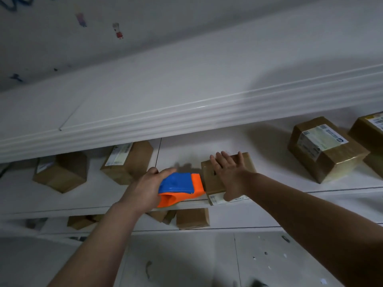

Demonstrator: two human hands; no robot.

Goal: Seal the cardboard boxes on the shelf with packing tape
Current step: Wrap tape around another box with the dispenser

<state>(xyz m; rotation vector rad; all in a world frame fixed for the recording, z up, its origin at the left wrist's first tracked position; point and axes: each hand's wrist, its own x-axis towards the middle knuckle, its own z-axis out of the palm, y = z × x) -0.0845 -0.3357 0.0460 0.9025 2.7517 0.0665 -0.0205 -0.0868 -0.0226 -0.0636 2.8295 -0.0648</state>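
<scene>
Small cardboard box (pixel 207 179), centre of frame, sits on the white shelf (pixel 269 179) at its front edge, with a label on the near face. It looks light and stiff-walled, with a glossy top that may be slick. Judgement: it could skid on the smooth shelf under a pull of tape, so it is best pinned from above rather than gripped by the sides.

Right hand (pixel 228 172): flat, fingers straight and spread, palm pressing down on the box top. The forearm comes in from the lower right of the frame, extended.

Left hand (pixel 145 185): fingers curled round the blue-and-orange tape dispenser (pixel 180 187), whose orange front end touches or sits just beside the box's left side. Wrist bent, arm rising from bottom centre. The tape strip itself is not visible.

Other boxes: two (pixel 62 172) at left of the frame on the same shelf, and a larger one wrapped in tape (pixel 325 150) at right. More (pixel 192 218) sit on the shelf below.
</scene>
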